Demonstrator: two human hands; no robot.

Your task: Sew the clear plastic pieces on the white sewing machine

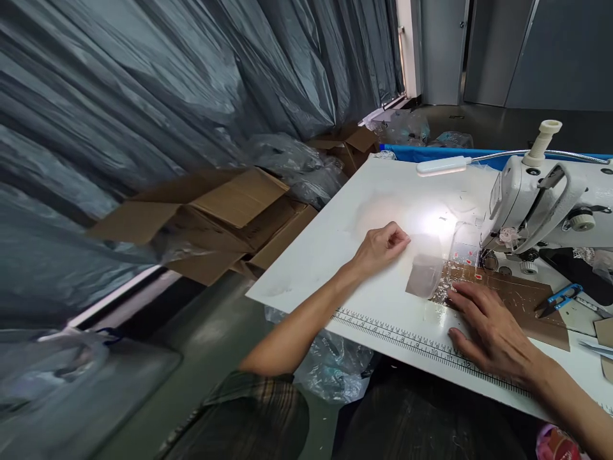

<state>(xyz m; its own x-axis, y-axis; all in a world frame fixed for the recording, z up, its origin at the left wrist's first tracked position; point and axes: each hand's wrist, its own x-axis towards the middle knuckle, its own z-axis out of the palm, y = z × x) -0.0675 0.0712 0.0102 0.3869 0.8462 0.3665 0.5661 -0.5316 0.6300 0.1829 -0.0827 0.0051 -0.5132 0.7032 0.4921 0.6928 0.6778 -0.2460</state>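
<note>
My left hand (pixel 382 248) is over the white sewing table, thumb and fingertips pinched together. Whatever they hold, if anything, is too fine to make out. Just right of it lies a small sheer, greyish fabric piece (pixel 425 276), overlapping the left end of a brown sheet (pixel 522 300) with a glossy surface. My right hand (pixel 488 319) rests with fingers stretched out, its fingertips on the sheet's near edge. Beyond it stands the white sewing machine (pixel 531 198), its needle area above the sheet. Small red marks show beside the presser foot.
Blue thread snips (pixel 560 299) lie on the brown sheet's right end. A lit lamp (pixel 443 166) shines onto the table. A printed ruler (pixel 421 345) runs along the front edge. Open cardboard boxes (pixel 239 198) and clear plastic bags (pixel 297 166) stand at left, below a grey curtain (pixel 191 76).
</note>
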